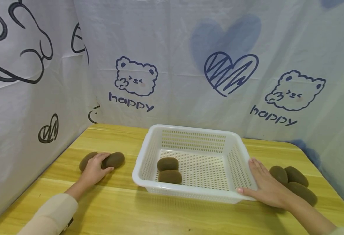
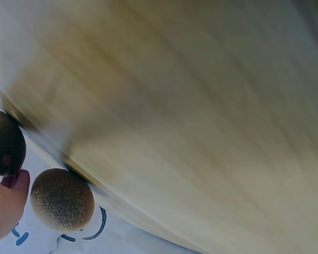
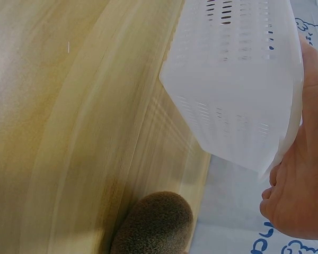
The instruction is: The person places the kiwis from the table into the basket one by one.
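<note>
My left hand [image 1: 94, 168] holds a brown fuzzy kiwi [image 1: 115, 160] at the left of the table, its thumb along the near side. Another kiwi [image 1: 85, 162] lies just left of that hand, partly behind it. In the left wrist view the held kiwi [image 2: 6, 147] shows at the left edge. A white perforated plastic basket [image 1: 189, 191] stands mid-table with two kiwis [image 1: 170, 177] inside, against its left front part. On the basket's right rim, my right hand [image 1: 267, 187] grips near the front corner, thumb on the front edge.
Three more kiwis [image 1: 302, 193] lie grouped right of the basket, behind my right hand; one kiwi [image 3: 155, 225] shows low in the right wrist view. The yellow wood-grain table [image 1: 160, 218] is bordered at the back and sides by a printed white cloth [image 1: 177, 98].
</note>
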A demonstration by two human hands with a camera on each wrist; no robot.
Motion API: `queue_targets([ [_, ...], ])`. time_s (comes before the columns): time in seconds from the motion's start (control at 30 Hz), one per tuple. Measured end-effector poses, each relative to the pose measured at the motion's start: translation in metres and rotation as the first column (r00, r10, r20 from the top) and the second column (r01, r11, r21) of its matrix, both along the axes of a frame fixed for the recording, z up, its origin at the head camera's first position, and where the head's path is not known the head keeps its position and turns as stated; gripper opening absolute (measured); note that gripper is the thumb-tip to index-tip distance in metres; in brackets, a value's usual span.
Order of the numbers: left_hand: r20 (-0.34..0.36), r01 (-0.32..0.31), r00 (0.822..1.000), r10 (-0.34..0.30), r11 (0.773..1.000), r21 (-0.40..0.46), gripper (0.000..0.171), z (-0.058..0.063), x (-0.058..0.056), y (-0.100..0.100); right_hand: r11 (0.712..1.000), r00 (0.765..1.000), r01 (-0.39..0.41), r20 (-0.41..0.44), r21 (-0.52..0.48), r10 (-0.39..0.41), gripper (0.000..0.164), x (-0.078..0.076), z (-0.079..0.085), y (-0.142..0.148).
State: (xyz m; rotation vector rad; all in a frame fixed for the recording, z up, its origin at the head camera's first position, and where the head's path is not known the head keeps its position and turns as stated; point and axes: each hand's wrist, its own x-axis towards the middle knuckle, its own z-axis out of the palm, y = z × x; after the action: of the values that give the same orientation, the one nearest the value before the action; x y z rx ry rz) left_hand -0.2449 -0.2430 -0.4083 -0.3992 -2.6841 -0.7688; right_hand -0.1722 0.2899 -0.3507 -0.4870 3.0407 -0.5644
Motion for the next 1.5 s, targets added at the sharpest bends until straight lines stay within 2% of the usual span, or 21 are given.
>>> queue_targets([
  [0.43,0.033,-0.018,0.999,0.016,0.999,0.046,0.048,0.001,-0.004,0.001,1.0,1.0,0.002,-0.015,0.008,-0.002,0.106,0.0,-0.001,-0.001],
  [0.9,0.045,0.016,0.999,-0.02,0.995,0.1,0.047,0.005,-0.002,0.004,1.0,1.0,0.005,-0.016,0.004,-0.005,0.106,0.0,-0.001,-0.001],
  [1.1,0.072,0.002,0.997,-0.013,0.988,0.156,0.048,0.014,0.001,0.006,1.0,1.0,0.005,-0.02,0.012,-0.005,0.106,0.001,0.0,-0.001],
  [1.5,0.108,0.01,0.993,-0.039,0.965,0.263,0.05,0.032,0.007,0.013,1.0,1.0,0.003,-0.011,0.012,-0.003,0.106,0.001,0.001,-0.001],
])
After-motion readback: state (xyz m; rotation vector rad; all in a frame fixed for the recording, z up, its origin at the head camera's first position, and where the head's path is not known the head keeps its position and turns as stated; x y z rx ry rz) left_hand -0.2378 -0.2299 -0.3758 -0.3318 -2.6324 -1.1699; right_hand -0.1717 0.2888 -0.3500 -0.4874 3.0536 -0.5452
